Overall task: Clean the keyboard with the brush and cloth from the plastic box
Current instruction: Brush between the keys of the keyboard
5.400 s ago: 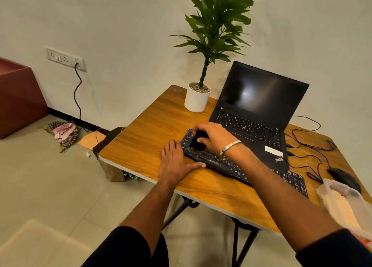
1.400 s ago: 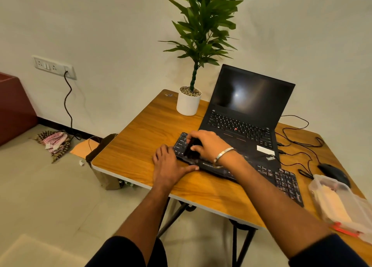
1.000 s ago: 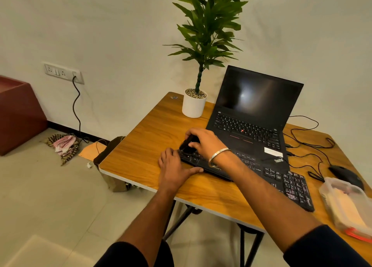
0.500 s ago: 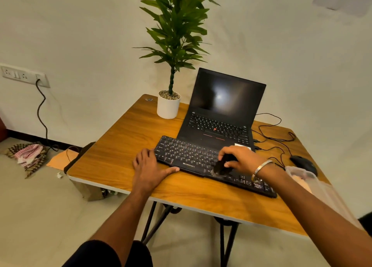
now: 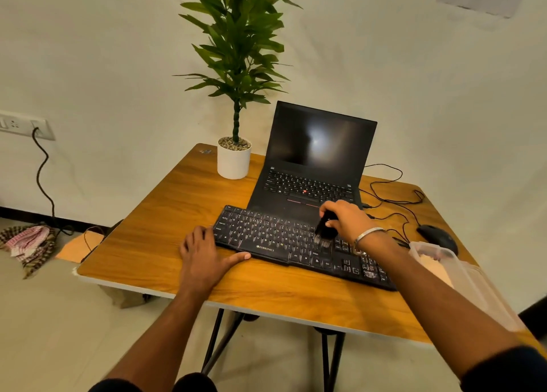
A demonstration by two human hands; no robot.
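Observation:
A black keyboard [image 5: 275, 240] lies across the wooden table [image 5: 154, 232], in front of an open laptop. My right hand [image 5: 347, 220] grips a small black brush [image 5: 324, 233] whose pale bristles touch the keys right of the keyboard's middle. Flat on the table lies my left hand [image 5: 205, 258], its fingertips against the keyboard's left end and its thumb along the front edge. A clear plastic box [image 5: 461, 282] with a pale cloth inside stands at the table's right edge, partly behind my right forearm.
The black laptop [image 5: 310, 167] stands open behind the keyboard. A potted plant [image 5: 233, 161] is at the back left. A black mouse [image 5: 436, 236] and loose cables [image 5: 390, 196] lie at the right. A bag and rags sit on the floor at left.
My right hand has swept the brush from the keyboard's left end to right of its middle. The left hand has stayed at the left end. The view has turned right.

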